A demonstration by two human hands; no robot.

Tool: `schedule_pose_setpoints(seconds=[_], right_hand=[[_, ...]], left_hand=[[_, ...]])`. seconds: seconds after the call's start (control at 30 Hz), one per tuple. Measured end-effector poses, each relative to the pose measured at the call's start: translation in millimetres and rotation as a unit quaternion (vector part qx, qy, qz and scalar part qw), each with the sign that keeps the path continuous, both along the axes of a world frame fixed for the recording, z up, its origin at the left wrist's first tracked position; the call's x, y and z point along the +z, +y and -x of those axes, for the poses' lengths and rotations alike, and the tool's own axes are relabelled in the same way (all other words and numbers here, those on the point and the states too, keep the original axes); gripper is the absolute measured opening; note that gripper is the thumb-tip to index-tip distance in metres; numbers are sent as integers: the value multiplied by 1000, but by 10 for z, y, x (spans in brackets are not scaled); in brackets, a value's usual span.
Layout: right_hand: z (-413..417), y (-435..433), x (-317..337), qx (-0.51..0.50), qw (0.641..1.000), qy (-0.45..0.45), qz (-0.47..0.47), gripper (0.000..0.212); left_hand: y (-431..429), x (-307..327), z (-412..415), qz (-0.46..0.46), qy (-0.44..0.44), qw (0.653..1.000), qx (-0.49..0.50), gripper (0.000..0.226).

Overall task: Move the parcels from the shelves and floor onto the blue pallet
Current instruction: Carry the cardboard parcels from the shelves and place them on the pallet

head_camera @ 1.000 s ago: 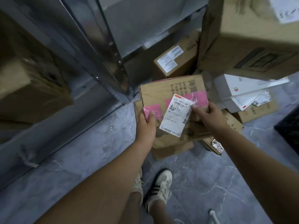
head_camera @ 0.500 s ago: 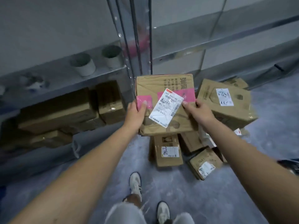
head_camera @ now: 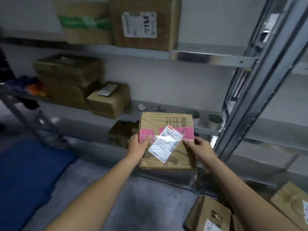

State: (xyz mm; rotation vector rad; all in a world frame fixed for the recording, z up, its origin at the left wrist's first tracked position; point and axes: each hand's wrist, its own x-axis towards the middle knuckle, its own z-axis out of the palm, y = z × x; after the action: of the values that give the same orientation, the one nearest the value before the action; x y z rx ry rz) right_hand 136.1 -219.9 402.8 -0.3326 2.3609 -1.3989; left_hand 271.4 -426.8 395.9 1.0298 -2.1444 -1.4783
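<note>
We hold a brown cardboard parcel with a pink tape band and a white shipping label in the centre of the frame, clear of the floor and in front of the grey metal shelving. Our left hand clasps its left edge, thumb pressed over the pink tape and the fingers curled out of sight beneath. Our right hand grips the right edge in the same way, thumb on top near the label's corner. The parcel's top face tilts towards us.

At the left edge of the frame, low down, lies the blue plastic pallet on the grey floor, well apart from the parcel. Other brown cardboard boxes sit on the shelves: a tall one with a handwritten white label at upper centre, a stack at middle left, and a smaller box just beside that stack. In the lower right corner, more cardboard parcels rest on the floor.
</note>
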Motion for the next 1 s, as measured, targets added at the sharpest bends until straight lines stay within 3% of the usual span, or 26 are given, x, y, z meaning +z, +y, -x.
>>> schedule_pose_setpoints(seconds=[0.1, 0.3, 0.53, 0.73, 1.0], right_hand=[[-413, -1094, 129, 94, 996, -5, 0, 55], [-1588, -3409, 445, 258, 965, -10, 46, 36], [-2816, -5402, 416, 380, 924, 22, 32, 37], [-3267, -6591, 169, 433, 901, 29, -2, 47], [-3280, -8501, -95, 457, 889, -4, 28, 41]], left_hand=[[-870, 122, -691, 11, 6, 997, 82, 40], [-2510, 351, -2377, 14, 25, 967, 253, 38], [-3739, 322, -3869, -6, 25, 921, 390, 38], [-4538, 97, -4328, -26, 34, 895, 444, 37], [-6063, -161, -4323, -49, 3, 853, 520, 43]])
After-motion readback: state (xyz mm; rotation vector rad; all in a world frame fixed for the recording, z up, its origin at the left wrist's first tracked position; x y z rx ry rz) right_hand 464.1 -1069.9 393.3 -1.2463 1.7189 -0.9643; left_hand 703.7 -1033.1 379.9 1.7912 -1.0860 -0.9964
